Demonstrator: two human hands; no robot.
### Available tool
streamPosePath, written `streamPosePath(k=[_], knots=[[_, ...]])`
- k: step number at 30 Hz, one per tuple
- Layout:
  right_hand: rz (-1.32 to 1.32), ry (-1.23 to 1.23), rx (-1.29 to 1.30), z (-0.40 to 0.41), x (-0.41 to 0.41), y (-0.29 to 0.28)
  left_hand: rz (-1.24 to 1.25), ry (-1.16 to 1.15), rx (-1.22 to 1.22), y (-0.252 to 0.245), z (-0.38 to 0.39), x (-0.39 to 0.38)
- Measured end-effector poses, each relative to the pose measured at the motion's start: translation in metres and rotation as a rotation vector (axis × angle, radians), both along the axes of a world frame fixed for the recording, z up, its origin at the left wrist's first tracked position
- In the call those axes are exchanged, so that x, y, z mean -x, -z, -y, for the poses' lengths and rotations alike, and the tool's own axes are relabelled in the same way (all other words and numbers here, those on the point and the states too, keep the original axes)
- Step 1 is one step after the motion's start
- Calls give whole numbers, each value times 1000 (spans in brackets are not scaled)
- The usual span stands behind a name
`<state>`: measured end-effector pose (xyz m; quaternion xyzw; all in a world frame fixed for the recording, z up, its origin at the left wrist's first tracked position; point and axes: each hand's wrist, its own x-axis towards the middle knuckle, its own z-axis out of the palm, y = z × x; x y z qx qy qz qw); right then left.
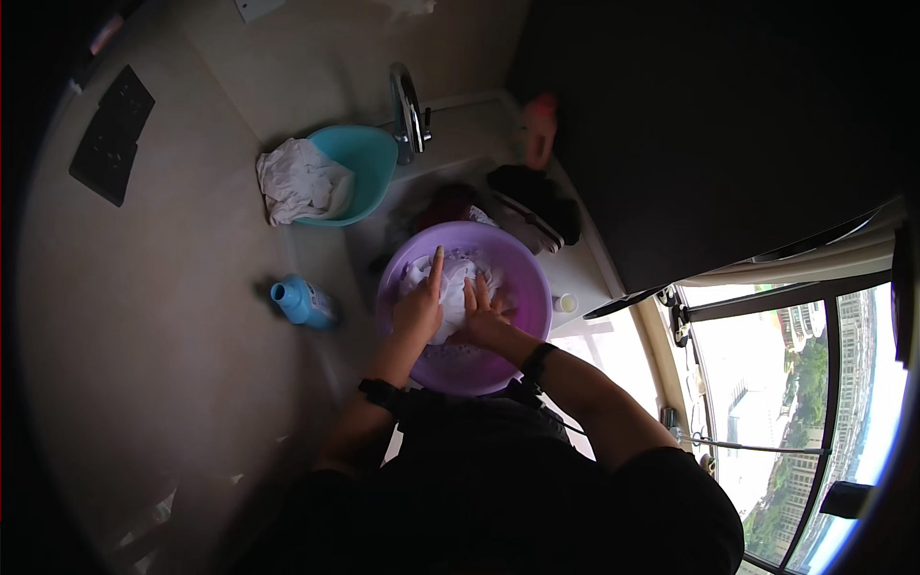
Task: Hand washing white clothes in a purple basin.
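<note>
A purple plastic basin [537,287] holds soapy water and a white cloth [454,287], bunched up and wet. My left hand [422,309] is over the cloth's left side, index finger pointing up and away from me; whether its other fingers grip the fabric I cannot tell. Spread over the cloth's right side, the fingers of my right hand [485,313] rest on or just above it. To the left, on the sink's edge, is a blue bottle [305,302] without a cap. A small white cup [567,302] stands just right of the basin.
A teal basin [377,169] with white fabric [305,183] hanging over its rim sits at the back left, beside a chrome faucet [408,115]. Dark items [535,201] lie behind the purple basin. A pink bottle [539,133] stands at the back right by a dark panel.
</note>
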<state>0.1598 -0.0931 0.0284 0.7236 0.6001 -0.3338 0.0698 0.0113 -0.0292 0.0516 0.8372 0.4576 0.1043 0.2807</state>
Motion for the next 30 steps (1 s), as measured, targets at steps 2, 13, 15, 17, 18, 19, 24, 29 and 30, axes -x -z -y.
streamPosePath(k=[2, 13, 15, 17, 18, 19, 24, 29, 30], knots=[[46, 11, 124, -7, 8, 1, 79, 54, -96, 29, 12, 4], [73, -196, 63, -11, -13, 57, 29, 49, -18, 49, 7, -2], [-64, -18, 82, -8, -13, 27, 38, 33, 11, 44, 11, 3], [40, -158, -9, -2, -21, 15, 28, -14, 10, 34, 18, -1], [42, -153, -9, 2, -21, 19, 30, -8, 11, 23, 20, -4], [-115, 141, -77, 9, -16, 25, 8, -67, 104, 12, 23, -7], [-353, 530, -395, 22, -32, 91, 220, -177, 244, 20, 27, -36], [-1034, 714, -258, 15, -7, 5, 734, -430, 582, 78, 7, -16], [-1030, 723, -261, 15, -6, -19, 734, -422, 588, 58, 7, -20]])
